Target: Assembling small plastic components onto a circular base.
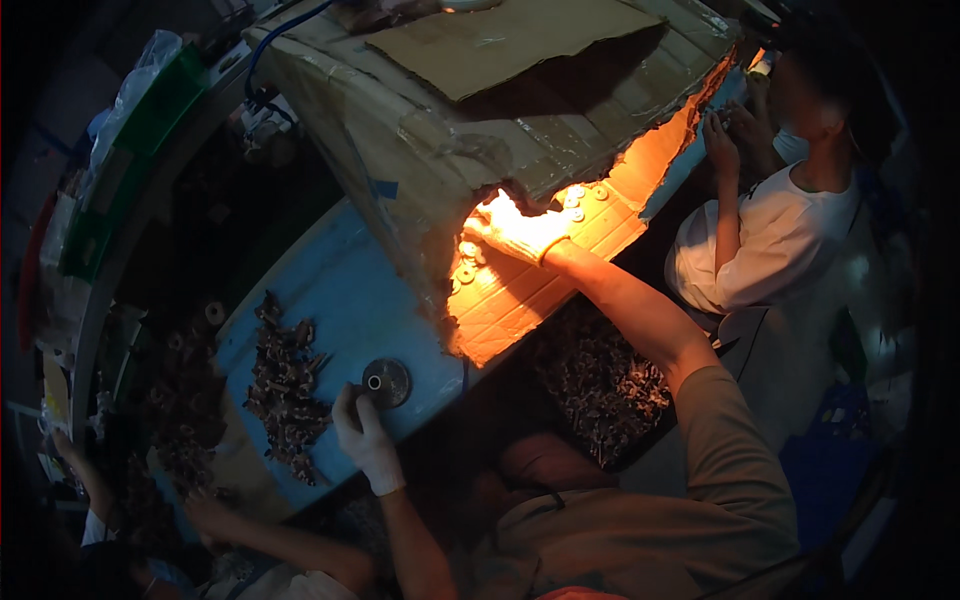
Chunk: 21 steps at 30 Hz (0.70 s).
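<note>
My right hand (520, 232), in a white glove, reaches through the torn opening of a cardboard box (340, 110) into bright orange light. Its fingers look drawn together at the left side of the opening; glare hides what they hold, if anything. Small round rings (466, 272) lie on the lit cardboard floor beside these fingers. My left hand (370, 445), also gloved, hovers at the near edge of the blue tabletop (345, 265). Its fingers are curled, and I cannot make out anything in them. Just beyond it sits a dark round disc (389, 383) with a pale ring on top.
Brown metal parts (285, 390) are heaped on the blue tabletop, left of my left hand. More parts fill a dark container (610, 385) below my right forearm. One person (790, 220) works at the right; another person's arm (280, 545) reaches in at lower left. A cardboard sheet (510, 45) lies atop the box.
</note>
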Tool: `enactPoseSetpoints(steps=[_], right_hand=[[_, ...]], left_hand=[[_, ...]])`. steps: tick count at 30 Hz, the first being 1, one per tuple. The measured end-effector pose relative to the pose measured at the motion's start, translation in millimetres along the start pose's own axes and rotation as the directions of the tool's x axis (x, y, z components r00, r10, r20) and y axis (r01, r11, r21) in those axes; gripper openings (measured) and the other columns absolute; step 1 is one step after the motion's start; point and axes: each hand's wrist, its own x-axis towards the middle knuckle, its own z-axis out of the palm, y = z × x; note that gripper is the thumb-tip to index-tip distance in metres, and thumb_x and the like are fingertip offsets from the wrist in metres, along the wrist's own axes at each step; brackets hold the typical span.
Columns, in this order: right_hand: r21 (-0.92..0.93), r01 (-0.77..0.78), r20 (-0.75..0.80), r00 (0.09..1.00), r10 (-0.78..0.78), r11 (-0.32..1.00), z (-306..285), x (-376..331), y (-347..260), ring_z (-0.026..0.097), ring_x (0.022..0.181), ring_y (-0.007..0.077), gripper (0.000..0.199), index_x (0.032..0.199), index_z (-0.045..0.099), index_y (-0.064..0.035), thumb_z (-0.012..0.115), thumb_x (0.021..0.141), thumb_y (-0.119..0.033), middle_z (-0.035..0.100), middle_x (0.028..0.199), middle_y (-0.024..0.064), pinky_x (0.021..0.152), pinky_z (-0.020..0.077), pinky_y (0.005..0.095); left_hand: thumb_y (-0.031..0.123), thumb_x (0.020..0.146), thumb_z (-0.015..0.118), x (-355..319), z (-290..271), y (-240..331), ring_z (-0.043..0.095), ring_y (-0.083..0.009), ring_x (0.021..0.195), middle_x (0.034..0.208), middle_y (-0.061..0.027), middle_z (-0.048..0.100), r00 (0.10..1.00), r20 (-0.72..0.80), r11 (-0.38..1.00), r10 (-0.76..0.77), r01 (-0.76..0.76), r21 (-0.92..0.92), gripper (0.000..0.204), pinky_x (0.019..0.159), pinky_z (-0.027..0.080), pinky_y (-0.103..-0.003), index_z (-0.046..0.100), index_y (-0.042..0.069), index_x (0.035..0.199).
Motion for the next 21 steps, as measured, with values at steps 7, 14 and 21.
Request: enactPoseSetpoints(steps=[7, 14, 21], right_hand=[[-0.273, -0.134, -0.014, 0.991, 0.135, 0.953, -43.8, -39.6, 51.4, 0.077, 0.081, 0.0316, 0.022, 0.094, 0.081, -0.0146, 0.063, 0.095, -0.028, 0.08, 0.089, 0.0106, 0.075, 0.0596, 0.045], [-0.188, -0.124, -0.022, 0.992, 0.122, 0.974, 28.9, -40.0, 71.5, 0.078, 0.086, 0.0313, 0.02, 0.093, 0.081, -0.0165, 0.065, 0.093, -0.028, 0.08, 0.09, 0.013, 0.077, 0.059, 0.0479], [-0.147, -0.141, -0.045, 0.99, 0.136, 0.979, 13.8, -17.8, 68.7, 0.076, 0.088, 0.032, 0.02, 0.092, 0.081, -0.0155, 0.065, 0.093, -0.028, 0.079, 0.089, 0.0134, 0.079, 0.0581, 0.0485]], left_hand=[[-0.001, 0.102, 0.062, -64.8, 19.0, 72.2, 0.071, -0.0266, 0.106, 0.122, -0.0174, 0.071, 0.861, 0.379, 0.94, 0.338, -0.325, -0.101, 0.026, 0.097, 0.057, -0.039, 0.069, -0.004, 0.127], [0.02, 0.097, 0.072, -30.7, 199.9, 106.4, 0.044, -0.0501, 0.144, 0.153, -0.0315, 0.047, 0.756, 0.318, 0.675, 0.572, -0.654, 0.341, 0.057, 0.122, 0.035, -0.06, 0.055, -0.005, 0.145], [0.024, 0.099, 0.062, 30.2, 236.9, 101.7, 0.058, -0.0343, 0.102, 0.122, -0.0196, 0.053, 0.738, 0.288, 0.251, 0.61, -0.525, 0.813, 0.03, 0.083, 0.05, -0.05, 0.06, 0.005, 0.122]])
